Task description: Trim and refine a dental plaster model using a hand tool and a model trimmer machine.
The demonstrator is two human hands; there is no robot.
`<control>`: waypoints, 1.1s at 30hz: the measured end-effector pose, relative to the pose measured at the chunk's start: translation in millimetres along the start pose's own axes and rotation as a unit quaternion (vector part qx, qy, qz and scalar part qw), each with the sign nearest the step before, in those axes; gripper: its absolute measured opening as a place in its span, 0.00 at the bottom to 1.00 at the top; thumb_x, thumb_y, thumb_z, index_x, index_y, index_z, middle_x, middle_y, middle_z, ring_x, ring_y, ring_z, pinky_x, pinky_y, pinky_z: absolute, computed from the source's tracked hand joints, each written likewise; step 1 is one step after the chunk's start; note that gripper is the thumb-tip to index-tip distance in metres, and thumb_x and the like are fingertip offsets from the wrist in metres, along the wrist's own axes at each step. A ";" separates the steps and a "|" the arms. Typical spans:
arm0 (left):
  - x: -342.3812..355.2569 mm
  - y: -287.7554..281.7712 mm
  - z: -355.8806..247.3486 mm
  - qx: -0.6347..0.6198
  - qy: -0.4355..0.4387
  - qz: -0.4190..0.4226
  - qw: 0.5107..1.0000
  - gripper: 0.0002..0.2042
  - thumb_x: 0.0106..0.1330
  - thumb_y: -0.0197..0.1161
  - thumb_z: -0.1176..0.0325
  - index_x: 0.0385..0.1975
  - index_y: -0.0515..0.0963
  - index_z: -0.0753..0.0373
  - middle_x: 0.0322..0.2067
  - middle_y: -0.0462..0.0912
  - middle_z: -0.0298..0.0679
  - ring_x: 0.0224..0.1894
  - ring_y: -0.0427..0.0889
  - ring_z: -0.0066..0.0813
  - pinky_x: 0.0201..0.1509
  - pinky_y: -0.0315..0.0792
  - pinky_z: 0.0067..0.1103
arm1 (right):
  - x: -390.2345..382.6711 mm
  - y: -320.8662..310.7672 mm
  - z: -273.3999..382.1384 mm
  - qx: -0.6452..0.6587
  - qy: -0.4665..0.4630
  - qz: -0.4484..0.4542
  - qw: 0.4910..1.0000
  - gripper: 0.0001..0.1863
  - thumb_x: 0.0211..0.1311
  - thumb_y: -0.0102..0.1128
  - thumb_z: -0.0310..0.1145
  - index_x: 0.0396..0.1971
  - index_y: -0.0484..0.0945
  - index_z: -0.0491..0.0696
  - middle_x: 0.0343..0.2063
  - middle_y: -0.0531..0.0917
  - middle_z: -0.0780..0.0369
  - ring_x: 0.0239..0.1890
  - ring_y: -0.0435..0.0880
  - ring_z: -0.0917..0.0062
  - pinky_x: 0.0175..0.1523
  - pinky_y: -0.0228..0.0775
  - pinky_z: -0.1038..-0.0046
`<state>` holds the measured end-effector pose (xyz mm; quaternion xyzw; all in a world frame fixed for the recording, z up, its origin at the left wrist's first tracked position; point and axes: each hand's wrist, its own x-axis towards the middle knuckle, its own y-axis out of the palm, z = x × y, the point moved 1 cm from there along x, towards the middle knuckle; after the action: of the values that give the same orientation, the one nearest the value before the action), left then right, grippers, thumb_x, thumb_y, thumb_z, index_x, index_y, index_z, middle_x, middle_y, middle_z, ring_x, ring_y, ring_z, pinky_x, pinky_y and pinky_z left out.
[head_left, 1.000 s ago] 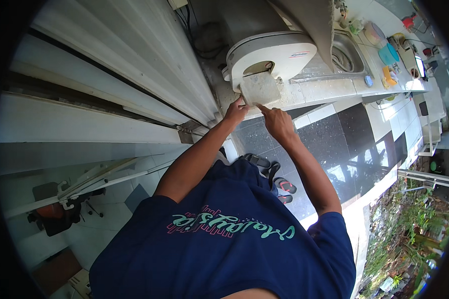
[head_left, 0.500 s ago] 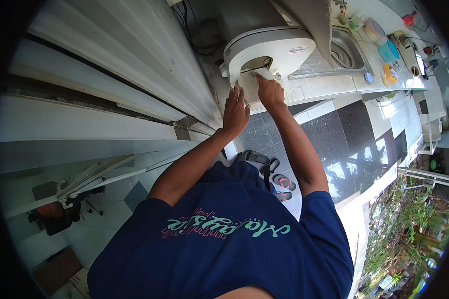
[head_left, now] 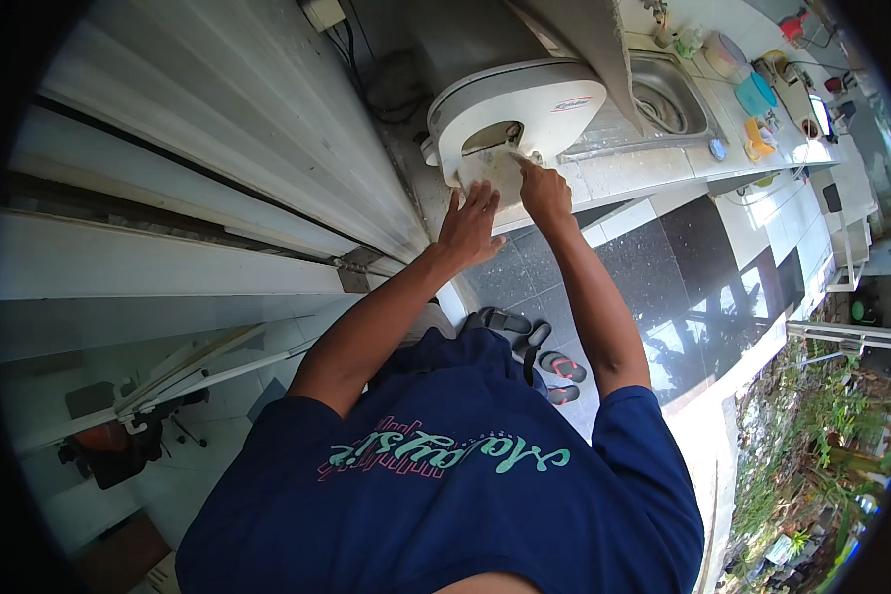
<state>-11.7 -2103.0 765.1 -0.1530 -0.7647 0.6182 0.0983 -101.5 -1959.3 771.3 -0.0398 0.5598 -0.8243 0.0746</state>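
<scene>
A white machine (head_left: 520, 104) with an arched body and a dark opening stands on the tiled counter's near edge. Below the opening is a dusty pale plate (head_left: 486, 168). My left hand (head_left: 470, 226) is open at the plate's near edge, its fingers apart and pointing forward. My right hand (head_left: 546, 196) is closed at the right side of the plate, its fingertips near the opening at a small pale piece that I cannot make out. Whether it grips that piece is unclear.
A steel sink (head_left: 666, 94) is right of the machine, with tubs (head_left: 754, 93), a blue item and a yellow item beyond. At left are a ribbed white panel (head_left: 218, 119) and a chair (head_left: 109, 436). Sandals (head_left: 562, 367) lie on the floor tiles (head_left: 614, 277); plants show lower right.
Both hands moved from the plate's near end toward the opening. My left hand opened its fingers and since drew slightly back; my right hand went forward and right. The view shifted slightly.
</scene>
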 end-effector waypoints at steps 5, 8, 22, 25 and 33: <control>-2.0 -1.3 -1.1 0.005 0.005 0.027 1.000 0.41 0.56 0.66 0.53 0.65 0.58 0.70 0.66 0.56 0.55 0.71 0.52 0.49 0.71 0.50 0.45 | -2.2 -3.3 -3.2 0.018 -0.030 -0.031 0.999 0.18 0.67 0.44 0.34 0.52 0.78 0.59 0.32 0.83 0.48 0.36 0.84 0.53 0.42 0.76 0.54; -1.6 -3.3 -0.6 0.015 0.007 0.034 0.999 0.41 0.55 0.67 0.53 0.65 0.58 0.69 0.67 0.56 0.54 0.71 0.52 0.48 0.71 0.50 0.45 | -10.9 -4.2 -5.0 0.013 -0.010 -0.020 1.000 0.18 0.66 0.46 0.34 0.53 0.78 0.59 0.32 0.84 0.49 0.36 0.84 0.53 0.41 0.76 0.55; -1.9 -2.5 1.5 0.002 0.009 0.037 0.999 0.42 0.55 0.67 0.53 0.65 0.56 0.69 0.68 0.54 0.53 0.71 0.52 0.48 0.71 0.50 0.44 | -24.0 -6.7 -4.1 -0.020 -0.008 0.058 0.998 0.17 0.67 0.46 0.35 0.52 0.78 0.56 0.30 0.83 0.48 0.34 0.84 0.53 0.39 0.76 0.54; -2.9 -1.0 0.1 -0.010 -0.008 0.037 0.999 0.42 0.54 0.67 0.54 0.65 0.56 0.69 0.68 0.54 0.53 0.71 0.52 0.48 0.71 0.50 0.44 | -31.1 -4.3 -9.0 -0.016 -0.016 0.054 0.998 0.17 0.67 0.46 0.34 0.52 0.78 0.56 0.29 0.84 0.49 0.34 0.84 0.53 0.39 0.76 0.55; -4.1 -1.0 0.5 0.009 0.008 0.033 0.999 0.43 0.55 0.66 0.54 0.66 0.54 0.69 0.68 0.53 0.53 0.71 0.52 0.46 0.71 0.49 0.45 | -52.0 -11.8 -5.5 0.008 -0.038 0.048 0.998 0.19 0.64 0.44 0.31 0.53 0.77 0.59 0.32 0.83 0.48 0.35 0.84 0.54 0.40 0.77 0.56</control>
<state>-8.2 -2105.1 766.1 -0.1818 -0.7528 0.6268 0.0854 -52.0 -1941.3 781.2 -0.0437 0.5509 -0.8223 0.1356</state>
